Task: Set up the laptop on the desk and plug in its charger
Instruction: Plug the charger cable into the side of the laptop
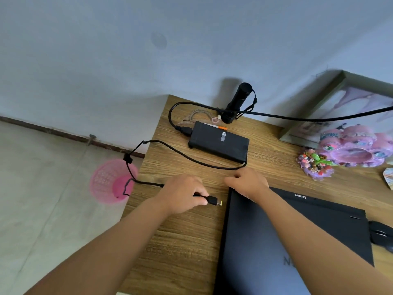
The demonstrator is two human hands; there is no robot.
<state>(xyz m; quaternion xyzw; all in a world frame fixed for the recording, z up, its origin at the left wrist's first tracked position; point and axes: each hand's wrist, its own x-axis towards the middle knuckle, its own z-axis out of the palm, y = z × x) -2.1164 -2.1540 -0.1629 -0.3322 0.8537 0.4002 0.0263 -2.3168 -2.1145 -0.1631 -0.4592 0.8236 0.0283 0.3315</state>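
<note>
Brown wood-grain worktop [187, 241]. Closed black slab laptop [265, 241] lies near right. Black rectangular charger brick [219, 141] sits far centre. Right hand [248, 182], fingers curled, rests on laptop's far-left corner. Left hand [182, 194] pinches black yellow-tipped charger plug [214, 201], just left of laptop.

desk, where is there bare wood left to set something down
Bare wood runs down the desk between its left edge and the laptop, below the left hand. A smaller strip lies between power brick and pink ornaments. The back corner is crowded with flashlight and cables.
</note>
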